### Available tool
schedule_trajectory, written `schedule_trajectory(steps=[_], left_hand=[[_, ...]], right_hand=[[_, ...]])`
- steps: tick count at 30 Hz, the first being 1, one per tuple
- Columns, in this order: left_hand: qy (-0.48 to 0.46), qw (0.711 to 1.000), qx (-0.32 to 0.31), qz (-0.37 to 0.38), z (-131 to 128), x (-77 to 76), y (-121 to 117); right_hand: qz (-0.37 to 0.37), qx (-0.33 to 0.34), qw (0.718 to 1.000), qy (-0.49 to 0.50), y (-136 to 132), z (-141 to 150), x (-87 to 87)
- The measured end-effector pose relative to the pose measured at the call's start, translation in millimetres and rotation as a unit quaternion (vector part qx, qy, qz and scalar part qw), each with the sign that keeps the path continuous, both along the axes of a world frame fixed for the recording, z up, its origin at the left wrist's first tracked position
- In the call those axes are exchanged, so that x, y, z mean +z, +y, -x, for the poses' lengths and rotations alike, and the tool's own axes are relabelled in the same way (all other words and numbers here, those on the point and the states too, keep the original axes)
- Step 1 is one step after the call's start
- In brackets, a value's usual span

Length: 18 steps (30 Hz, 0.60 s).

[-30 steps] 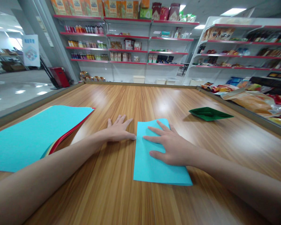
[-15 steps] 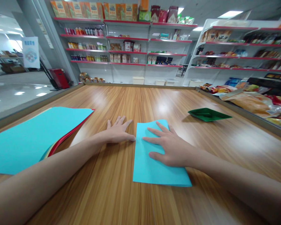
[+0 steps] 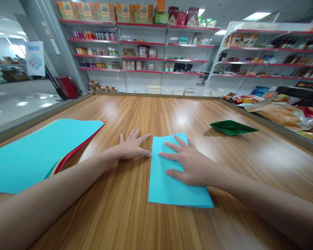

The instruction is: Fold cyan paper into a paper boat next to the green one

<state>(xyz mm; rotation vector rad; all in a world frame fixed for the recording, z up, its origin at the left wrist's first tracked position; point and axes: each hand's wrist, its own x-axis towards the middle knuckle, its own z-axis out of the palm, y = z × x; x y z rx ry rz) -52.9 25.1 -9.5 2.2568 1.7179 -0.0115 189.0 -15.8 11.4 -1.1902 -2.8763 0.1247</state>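
A folded sheet of light blue paper [image 3: 163, 184] lies flat in the middle of the wooden table [image 3: 125, 215]. My right hand [image 3: 187, 161] rests on it with fingers spread, covering part of its upper right area. Just left of the sheet, my left hand [image 3: 133, 147] lies on the tabletop, its fingers apart and its thumb tip at the paper's left edge. Neither hand grips anything.
On the left lies a stack of coloured paper [image 3: 41, 149], blue on top with red and cream edges below. A folded green paper boat [image 3: 232, 127] sits at the right. Packaged snacks [image 3: 279, 113] lie beyond the right edge; stocked shelves [image 3: 143, 43] stand behind.
The index finger of my left hand has stretched slightly toward the blue paper. My right hand and the sheet stay where they were.
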Motion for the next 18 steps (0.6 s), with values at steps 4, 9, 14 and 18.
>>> schedule_trajectory(steps=[4,9,14,18], left_hand=[[-0.011,1.0,-0.014,0.007,0.8,2.2,-2.0],[-0.013,1.0,-0.013,0.01,0.7,3.4,-3.7],[-0.002,1.0,-0.015,0.007,0.0,3.0,-3.2],[-0.004,1.0,-0.015,0.003,0.1,2.0,-2.9]], right_hand=[[-0.005,0.002,1.0,0.0,-0.1,-0.1,0.6],[-0.004,-0.003,1.0,-0.001,-1.0,0.2,0.8],[0.001,-0.003,1.0,-0.002,-0.9,0.4,1.4],[0.001,-0.001,1.0,0.001,-1.1,0.6,2.3]])
